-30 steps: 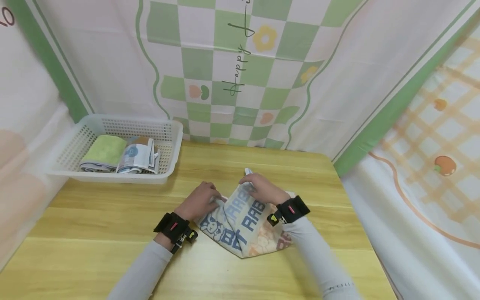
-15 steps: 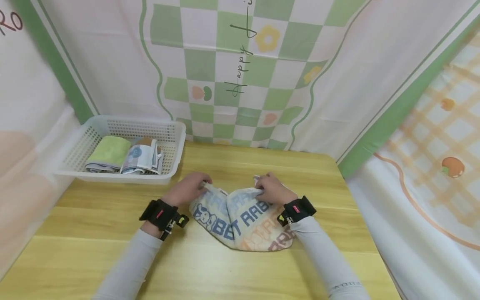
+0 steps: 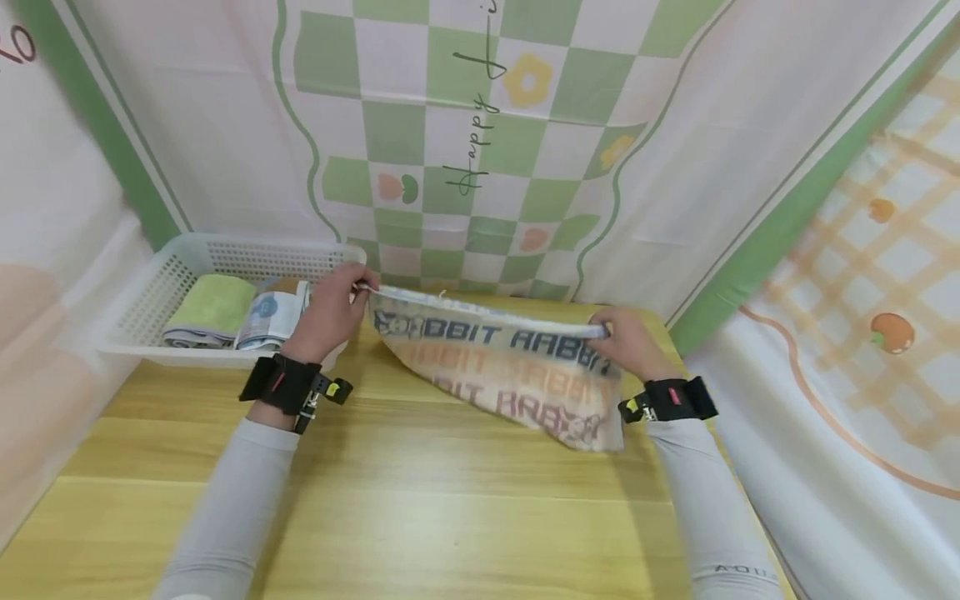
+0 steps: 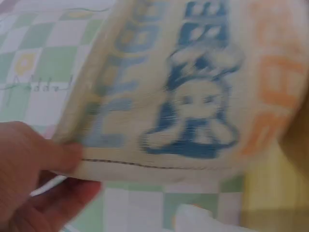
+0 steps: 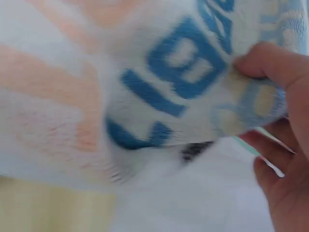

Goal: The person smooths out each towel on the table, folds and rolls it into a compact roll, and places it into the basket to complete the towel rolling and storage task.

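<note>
A cream towel (image 3: 480, 358) printed with rows of blue, orange and dark red letters and small rabbit figures hangs stretched between both hands. At its upper left corner, my left hand (image 3: 333, 308) pinches the edge between thumb and fingers, in front of the basket's right end. My right hand (image 3: 630, 342) grips the upper right part. In the left wrist view the towel (image 4: 193, 96) shows a blue rabbit and a stitched hem beside the thumb. The right wrist view has the thumb pressed on the blue-lettered towel (image 5: 178, 63), its lower edge curling.
At the back left stands a white plastic basket (image 3: 180, 358) holding a folded green towel (image 3: 213, 302) and a folded white and blue cloth (image 3: 268, 317). The wooden table (image 3: 420, 517) reaches back to a green and white checked curtain (image 3: 495, 167).
Both hands have spread apart and moved away from the body, lifting the towel. What was bunched on the table is now pulled out wide, hanging from its top edge.
</note>
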### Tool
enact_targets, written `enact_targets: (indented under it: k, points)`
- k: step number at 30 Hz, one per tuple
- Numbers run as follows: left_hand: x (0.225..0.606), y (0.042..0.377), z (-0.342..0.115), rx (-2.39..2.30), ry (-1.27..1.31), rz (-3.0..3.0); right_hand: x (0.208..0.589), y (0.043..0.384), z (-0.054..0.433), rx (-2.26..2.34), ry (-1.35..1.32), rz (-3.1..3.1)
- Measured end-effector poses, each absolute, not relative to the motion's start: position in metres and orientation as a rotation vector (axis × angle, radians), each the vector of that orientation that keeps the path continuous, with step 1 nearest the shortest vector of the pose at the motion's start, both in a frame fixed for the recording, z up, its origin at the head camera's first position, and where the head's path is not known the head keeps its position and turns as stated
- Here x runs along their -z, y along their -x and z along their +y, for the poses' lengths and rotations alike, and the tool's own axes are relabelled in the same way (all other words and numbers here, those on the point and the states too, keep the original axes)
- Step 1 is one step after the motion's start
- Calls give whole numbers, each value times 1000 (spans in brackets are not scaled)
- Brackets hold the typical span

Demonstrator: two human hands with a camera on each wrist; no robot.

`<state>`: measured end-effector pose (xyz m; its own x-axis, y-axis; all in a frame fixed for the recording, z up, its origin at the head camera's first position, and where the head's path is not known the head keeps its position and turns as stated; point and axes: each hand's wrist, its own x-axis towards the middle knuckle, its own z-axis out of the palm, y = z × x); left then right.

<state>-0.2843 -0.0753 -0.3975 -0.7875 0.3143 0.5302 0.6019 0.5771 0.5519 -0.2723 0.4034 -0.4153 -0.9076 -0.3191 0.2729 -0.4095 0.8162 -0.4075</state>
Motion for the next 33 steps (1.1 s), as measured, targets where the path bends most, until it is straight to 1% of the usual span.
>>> enact_targets:
  k: [3,5,7,10,15,18,21,23,26,30,33]
  points:
    - [392,280,-73,1059,787,-2265,393,260,409,-659,-598,-2634]
    - [393,272,-73,1073,851,-2205,384,244,412,-616,-622,-2562]
    - [399,261,-74,1099,937,-2212,383,222,415,-566,-609,-2558]
    - [416,239,-78,1179,1069,-2377,399,188,419,-447,-559,-2638]
    - [446,211,-84,1182,1166,-2845,441,137,415,-379,-434,-2884]
    - [458,203,-85,1126,1207,-3062,458,113,411,-413,-404,-2981]
    - [463,203,-83,1127,1209,-3131,464,97,407,-598,-388,-3083]
    - [464,207,-77,1145,1166,-3113,462,92,407,-730,-383,-3135]
    - [463,217,-62,1116,1104,-3051,453,95,409,-895,-351,-3170]
    - [470,238,-35,994,1123,-3016,445,119,421,-818,-286,-3136]
    - [481,253,-19,876,1162,-3053,450,145,432,-706,-201,-3133]
